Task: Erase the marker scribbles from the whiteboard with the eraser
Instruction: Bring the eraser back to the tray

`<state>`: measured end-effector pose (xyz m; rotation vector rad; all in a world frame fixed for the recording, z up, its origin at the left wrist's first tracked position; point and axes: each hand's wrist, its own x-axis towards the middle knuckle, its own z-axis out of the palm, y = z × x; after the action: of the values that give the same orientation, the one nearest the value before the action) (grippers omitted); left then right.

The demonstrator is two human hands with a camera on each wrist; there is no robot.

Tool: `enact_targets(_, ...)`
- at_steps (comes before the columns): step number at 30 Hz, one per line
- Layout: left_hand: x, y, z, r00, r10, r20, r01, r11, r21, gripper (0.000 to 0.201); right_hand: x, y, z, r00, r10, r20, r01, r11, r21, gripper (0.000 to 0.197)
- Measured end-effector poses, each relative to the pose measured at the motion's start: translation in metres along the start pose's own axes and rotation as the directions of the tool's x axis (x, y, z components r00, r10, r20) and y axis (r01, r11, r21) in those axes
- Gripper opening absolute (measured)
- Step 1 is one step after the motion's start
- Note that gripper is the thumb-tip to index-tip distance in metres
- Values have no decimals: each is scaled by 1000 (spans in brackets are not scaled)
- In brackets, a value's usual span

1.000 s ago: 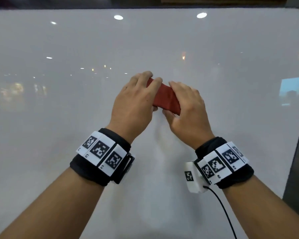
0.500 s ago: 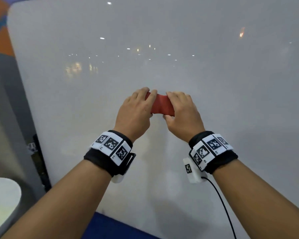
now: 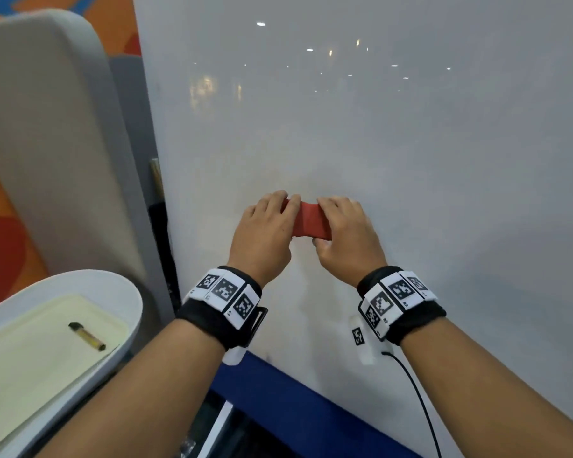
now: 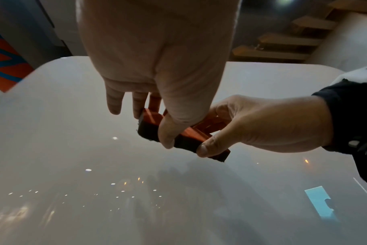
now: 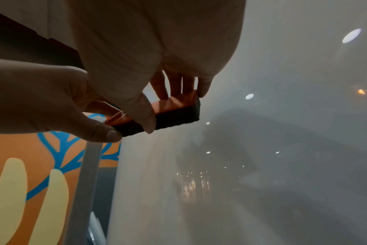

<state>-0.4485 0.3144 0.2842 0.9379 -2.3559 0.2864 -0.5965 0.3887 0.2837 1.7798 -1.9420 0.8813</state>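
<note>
A red-backed eraser (image 3: pixel 311 220) with black felt lies level in front of the whiteboard (image 3: pixel 411 143), low and near its left edge. My left hand (image 3: pixel 273 223) grips its left end, thumb below and fingers over the top. My right hand (image 3: pixel 343 226) grips the right end the same way. In the left wrist view the eraser (image 4: pixel 185 136) shows its felt turned to the board between my left hand (image 4: pixel 157 122) and right hand (image 4: pixel 212 134). The right wrist view shows the eraser (image 5: pixel 176 114) too. Whether the felt touches the board I cannot tell. The board shows only faint smudges and reflections.
A white rounded table (image 3: pixel 123 292) at lower left carries a cream sheet and a dark-and-yellow pen (image 3: pixel 86 335). A grey padded panel (image 3: pixel 47 127) stands left of the board. A blue ledge (image 3: pixel 295 411) runs under the board. A black cable (image 3: pixel 417 398) hangs from my right wrist.
Both hands have carried the eraser down and left toward the board's lower left corner. The eraser has turned from slanted to level. The two-handed hold is unchanged.
</note>
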Motion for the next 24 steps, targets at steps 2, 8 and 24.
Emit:
enact_targets(2,-10,-28,6,999,-27,26,27,1000,10,70,5,-20,26,1000,-2,31,1,1000,27,62)
enact_targets(8,-50,-109,21,985,-129,112,128,992,17,70,15,-78,100,990,-34,137,22,996,90,61)
enact_targets(24,-170,-240,16,848,-448,284,427,894,134,59,2,-210,228,878,-287,384,145,922,360,61)
